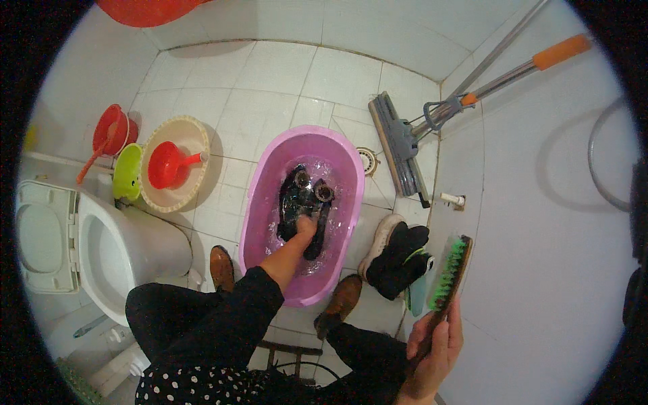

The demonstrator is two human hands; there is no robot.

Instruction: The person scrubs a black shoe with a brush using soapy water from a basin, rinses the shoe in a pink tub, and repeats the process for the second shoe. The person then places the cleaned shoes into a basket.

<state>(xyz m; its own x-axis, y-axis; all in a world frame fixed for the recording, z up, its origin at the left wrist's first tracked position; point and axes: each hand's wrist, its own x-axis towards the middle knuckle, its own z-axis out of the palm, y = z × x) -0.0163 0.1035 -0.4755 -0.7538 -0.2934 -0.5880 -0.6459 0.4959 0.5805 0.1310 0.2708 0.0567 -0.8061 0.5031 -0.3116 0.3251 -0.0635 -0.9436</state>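
Observation:
In the middle of the view, a pink plastic tub stands on the tiled floor with water in it. Dark, wet items, with two round fuzzy parts at the far end, lie in the water. My left hand reaches down onto them; its fingers are hidden, so its hold cannot be told. At the lower right, my right hand grips a scrub brush with green bristles, held upright beside the wall, outside the tub.
Black shoes with pale soles sit right of the tub, near a floor drain and a sponge mop. On the left are a cream basin holding a red dipper, a green basin and a toilet.

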